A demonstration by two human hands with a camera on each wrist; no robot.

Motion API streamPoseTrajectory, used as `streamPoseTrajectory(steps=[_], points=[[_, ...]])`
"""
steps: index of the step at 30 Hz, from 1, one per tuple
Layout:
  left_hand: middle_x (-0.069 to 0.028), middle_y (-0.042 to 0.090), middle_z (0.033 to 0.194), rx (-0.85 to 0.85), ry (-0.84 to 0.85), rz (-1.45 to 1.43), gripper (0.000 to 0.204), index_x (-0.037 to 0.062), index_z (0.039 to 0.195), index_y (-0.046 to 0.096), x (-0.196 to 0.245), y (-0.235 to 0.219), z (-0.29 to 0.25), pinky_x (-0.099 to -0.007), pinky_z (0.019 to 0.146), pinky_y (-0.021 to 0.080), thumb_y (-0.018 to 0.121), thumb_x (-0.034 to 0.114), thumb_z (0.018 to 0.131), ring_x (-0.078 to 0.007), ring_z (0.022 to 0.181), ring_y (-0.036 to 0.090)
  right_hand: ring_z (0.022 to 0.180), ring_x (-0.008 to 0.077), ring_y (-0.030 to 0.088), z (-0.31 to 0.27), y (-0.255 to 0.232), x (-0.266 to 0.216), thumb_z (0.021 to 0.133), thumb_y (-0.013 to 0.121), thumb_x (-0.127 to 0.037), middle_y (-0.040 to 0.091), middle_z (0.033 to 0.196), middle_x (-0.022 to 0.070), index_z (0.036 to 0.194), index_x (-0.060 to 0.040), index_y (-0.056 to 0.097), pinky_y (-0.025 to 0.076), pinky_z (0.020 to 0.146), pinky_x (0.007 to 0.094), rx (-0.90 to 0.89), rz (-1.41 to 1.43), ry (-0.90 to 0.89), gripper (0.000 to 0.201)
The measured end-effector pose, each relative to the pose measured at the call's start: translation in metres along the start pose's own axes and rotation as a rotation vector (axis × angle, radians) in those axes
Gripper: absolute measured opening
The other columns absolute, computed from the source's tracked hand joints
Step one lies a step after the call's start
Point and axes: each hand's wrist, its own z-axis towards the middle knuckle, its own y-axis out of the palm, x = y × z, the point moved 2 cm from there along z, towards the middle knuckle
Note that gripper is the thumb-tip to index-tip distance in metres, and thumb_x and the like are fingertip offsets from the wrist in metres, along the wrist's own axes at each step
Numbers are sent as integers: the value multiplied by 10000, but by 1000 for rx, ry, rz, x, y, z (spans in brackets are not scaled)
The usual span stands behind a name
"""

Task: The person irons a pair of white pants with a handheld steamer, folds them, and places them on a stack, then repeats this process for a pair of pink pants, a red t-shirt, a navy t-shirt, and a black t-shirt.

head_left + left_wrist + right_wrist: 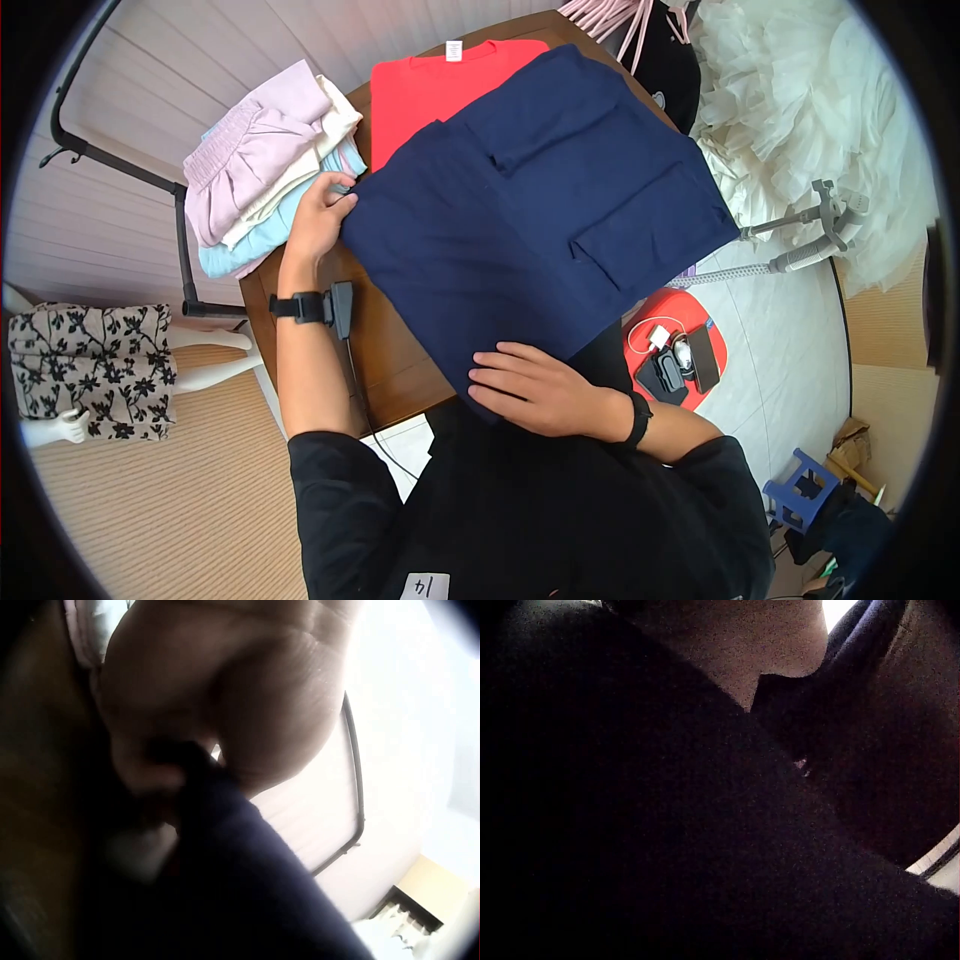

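Note:
A navy blue garment [480, 230] lies spread across the wooden table [395, 360], two folded flaps on its far right part. My left hand [320, 215] pinches its left corner; in the left wrist view the dark cloth [240, 862] runs out from between thumb and fingers. My right hand [540, 390] rests on the near edge, fingers extended over the cloth. Dark fabric fills most of the right wrist view, with part of the right hand [780, 645] at the top. Partly under the navy garment lies a red shirt [430, 95], its neckline and white label showing.
Folded clothes [265, 165] in lilac, cream and light blue are stacked at the table's left. A black rack [120, 165] stands beyond them. Right of the table are a red stool [640, 345] bearing small devices, a garment steamer [825, 230] and white tulle [800, 90].

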Motion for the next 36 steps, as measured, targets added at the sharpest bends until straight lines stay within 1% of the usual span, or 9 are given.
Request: streamPoseTrajectory(steps=[6,10,14,18,23,25,29,34,36], points=[[-99,674,902,-65,10,-627,193,2,1093,597,-4,-18,-27,-254,732,525,532,8,912,-155,780,657,1167,338,587,9,-30,-10,728,676,55,611,1199,172,1152,15,621,487,997,461,122,282,53,429],[-161,659,1039,-276,110,-890,240,-79,1075,586,-24,-34,-23,-304,796,533,468,11,885,-210,912,659,1164,366,597,8,-41,-7,684,650,114,630,1175,198,1144,46,629,500,990,459,219,456,121,466],[-153,648,1050,-231,124,-994,256,-76,1070,604,11,-14,-34,-315,863,521,483,-23,851,-222,951,653,1134,392,622,5,-61,-4,664,594,185,647,1152,246,1148,81,612,510,979,431,317,566,215,495],[-140,634,1097,-196,294,-783,293,-78,1152,582,8,-15,-13,-340,933,495,569,-15,867,-222,1033,629,1158,361,617,1,-82,0,700,531,247,643,1196,237,1120,101,608,493,1005,393,450,613,371,451],[-110,617,1157,-71,452,-571,277,-54,1168,577,85,15,13,-297,924,462,605,60,918,-167,1022,605,985,215,662,-22,-86,14,981,480,-61,667,1145,189,1145,88,561,509,906,325,892,752,575,235],[-50,654,1016,-113,490,-489,196,-14,1110,600,119,35,31,-239,736,438,597,76,936,-87,806,547,1045,216,636,-24,-97,24,1007,506,-126,651,1151,161,1186,66,543,492,937,333,1093,889,544,265],[0,646,876,-109,625,-198,214,8,1058,606,174,95,81,-214,627,430,643,185,944,-48,732,531,1102,207,608,-31,-128,59,1029,463,-130,619,1221,126,1232,42,537,479,978,348,1403,950,623,277],[-131,669,1019,-158,555,119,364,-15,1135,581,186,174,144,-304,843,491,661,272,925,-179,950,625,1060,194,616,-80,-140,132,1024,485,-164,622,1167,153,1276,47,497,490,946,326,1385,845,829,329],[-200,647,1137,-249,435,355,443,-11,1191,574,163,189,159,-349,930,474,680,300,894,-245,1079,612,847,124,617,-97,-137,151,978,546,-100,650,1026,95,1324,21,451,486,718,244,1276,639,1094,378]])
